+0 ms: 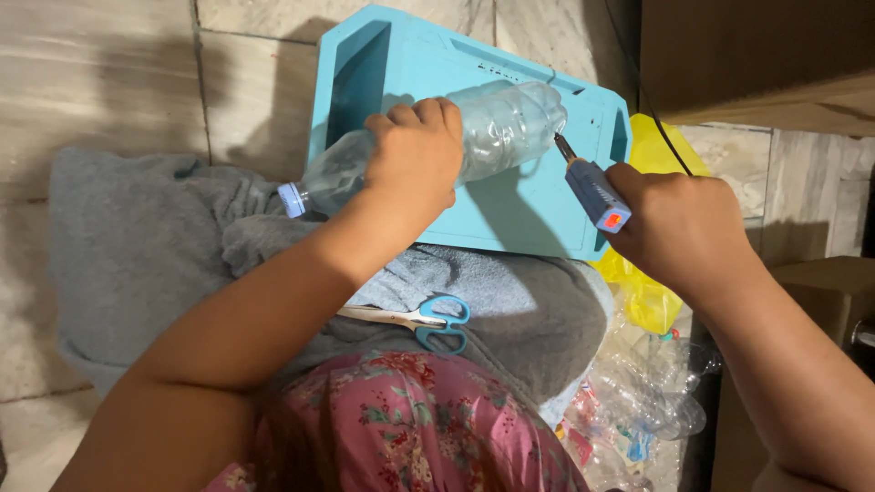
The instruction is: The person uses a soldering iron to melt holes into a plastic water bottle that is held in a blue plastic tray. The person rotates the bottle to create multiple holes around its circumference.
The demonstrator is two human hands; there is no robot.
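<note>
Left hand (415, 155) atop bottle (492, 128), fingers curled

Turquoise tray (538, 214); clear bottle (501, 123), pale-blue cap (290, 199); grey towel (137, 246); blue-handled scissors (428, 321); pink floral garment (410, 428).

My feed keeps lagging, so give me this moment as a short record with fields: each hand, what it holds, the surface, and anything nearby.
left hand: left hand grips the clear plastic bottle lying on its side, fingers wrapped over it
right hand: right hand holds a blue soldering tool, red light showing
tool tip: at the bottle's base end
surface: light blue tray resting on a grey towel
nearby: blue-handled scissors on the towel; yellow bag to the right
</note>
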